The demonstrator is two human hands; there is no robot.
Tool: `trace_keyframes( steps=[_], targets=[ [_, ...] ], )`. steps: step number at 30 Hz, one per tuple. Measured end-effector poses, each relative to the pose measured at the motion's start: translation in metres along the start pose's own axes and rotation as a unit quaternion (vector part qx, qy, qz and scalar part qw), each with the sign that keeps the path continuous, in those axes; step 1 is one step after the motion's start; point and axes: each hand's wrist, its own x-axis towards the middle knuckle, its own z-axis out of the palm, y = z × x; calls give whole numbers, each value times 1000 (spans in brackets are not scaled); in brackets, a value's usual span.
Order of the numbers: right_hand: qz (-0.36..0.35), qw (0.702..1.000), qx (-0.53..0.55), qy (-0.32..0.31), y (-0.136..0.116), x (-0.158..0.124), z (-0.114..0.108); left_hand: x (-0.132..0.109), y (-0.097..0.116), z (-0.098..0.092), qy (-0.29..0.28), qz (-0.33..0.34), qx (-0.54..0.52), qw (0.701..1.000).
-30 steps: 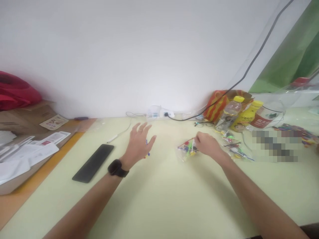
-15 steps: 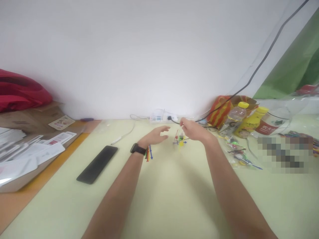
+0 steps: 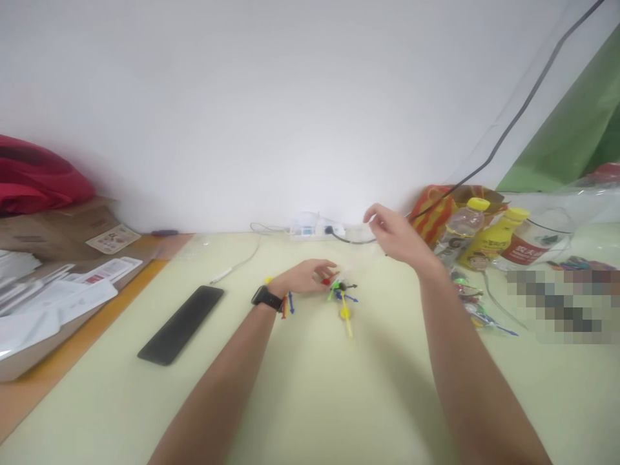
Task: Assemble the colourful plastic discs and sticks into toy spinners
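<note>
Several small plastic arrow-shaped pieces (image 3: 345,312) in yellow, blue, green and black lie on the pale table in front of me. My left hand (image 3: 305,276), wearing a black watch (image 3: 267,298), rests low just left of them. Its fingers are loosely bent and apart, beside a red piece (image 3: 326,282). My right hand (image 3: 394,232) is raised above and to the right of the pieces, its fingers curled in. A faint, clear blur shows below its fingertips, and I cannot make out what it is. More coloured arrows (image 3: 289,305) lie partly hidden behind my left wrist.
A black phone (image 3: 181,325) and a white cable (image 3: 237,266) lie at left, near papers (image 3: 82,303) and a cardboard box (image 3: 58,229). A power strip (image 3: 310,229) sits at the wall. Bottles (image 3: 494,239), a striped bag (image 3: 426,206) and bagged pieces (image 3: 477,310) are at right.
My right hand has moved up and to the right, away from the pieces. My left hand has lowered slightly toward them. The coloured pieces, bunched together before, are now spread on the table.
</note>
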Motion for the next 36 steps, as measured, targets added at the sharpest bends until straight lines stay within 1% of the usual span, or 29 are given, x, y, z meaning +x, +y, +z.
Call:
trace_keyframes(
  steps=[3,5,6,8,9,10,12,13,14,16,17,19,20,21,22,23,24,25,26,28,31,33,36],
  targets=[
    [78,993,-6,89,26,3,-13,1,-1,1,14,-27,20,999],
    [139,978,25,153,47,4,-17,2,-2,2,18,-36,27,999],
    [168,968,53,178,58,5,-17,2,-3,3,22,-40,30,999],
    [207,953,88,202,75,4,-16,2,-2,3,36,-44,38,998],
    [214,952,78,204,81,3,-15,2,-1,3,44,-46,41,997],
    [216,954,46,202,87,2,-13,2,1,3,50,-49,43,997],
    [212,956,-67,192,92,0,-8,1,5,1,58,-54,47,996],
    [211,951,-125,186,93,0,-5,0,8,0,60,-54,48,996],
    [210,946,-170,181,92,0,-2,-1,9,-1,63,-54,49,995],
    [194,942,-208,176,84,2,6,-2,12,-4,78,-53,47,994],
    [179,947,-203,174,78,4,10,-2,12,-5,91,-52,45,993],
    [144,964,-162,156,60,8,21,-1,14,-8,139,-53,45,988],
    [130,975,-128,128,48,9,28,-1,15,-10,167,-56,47,983],
    [122,986,-81,84,35,9,36,-1,18,-12,194,-59,51,978],
    [118,992,-25,23,23,9,45,-1,21,-15,216,-61,54,973],
    [118,991,37,-44,10,8,54,-1,26,-17,229,-57,56,970],
    [129,983,95,-94,-2,6,64,-2,31,-20,235,-44,57,969],
    [142,973,134,-124,-12,5,73,-4,37,-23,234,-25,58,970],
    [152,966,156,-137,-20,3,81,-6,43,-26,230,-7,65,971],
    [169,951,219,-138,-31,1,95,-11,53,-31,232,13,91,968],
    [194,915,330,-127,-33,2,107,-19,62,-37,233,32,94,967],
    [205,896,377,-110,-31,2,111,-24,63,-41,217,44,89,971],
    [215,886,402,-84,-30,0,116,-29,61,-46,178,42,101,978]
  ],
)
